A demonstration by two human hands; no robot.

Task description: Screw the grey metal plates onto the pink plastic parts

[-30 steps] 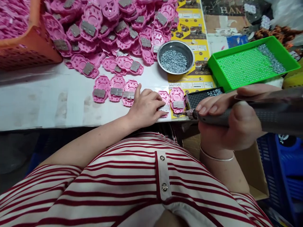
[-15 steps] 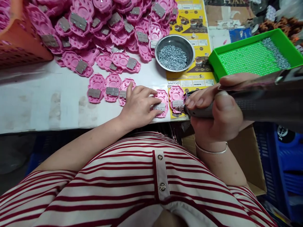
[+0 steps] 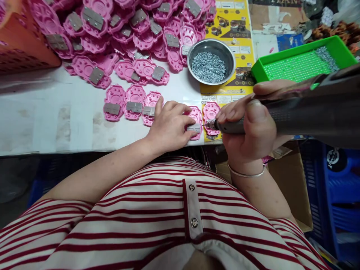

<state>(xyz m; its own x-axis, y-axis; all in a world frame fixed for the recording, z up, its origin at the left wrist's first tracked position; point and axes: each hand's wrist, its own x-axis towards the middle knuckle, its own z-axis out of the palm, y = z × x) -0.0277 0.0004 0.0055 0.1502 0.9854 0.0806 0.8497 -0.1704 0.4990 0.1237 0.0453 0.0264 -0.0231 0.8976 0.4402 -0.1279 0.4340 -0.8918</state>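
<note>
My right hand is wrapped round a dark electric screwdriver lying nearly level. Its bit points left, at the gap between two pink plastic casings with metal plates. One pink casing lies partly behind the screwdriver's tip. Against the other casing, the spread fingertips of my left hand rest on the left edge and metal plate. My left hand also partly covers a third casing. Farther left, two more pink casings lie in the same row.
A steel bowl of small screws stands behind the row. To the right is a green tray with screws at its far end. Many pink casings are heaped at the back, beside an orange basket. An open cardboard box sits below the table edge.
The screwdriver in my right hand has moved left, its bit leaving the rightmost casing's metal plate and coming near the casing under my left fingers. My left hand stays almost in place.
</note>
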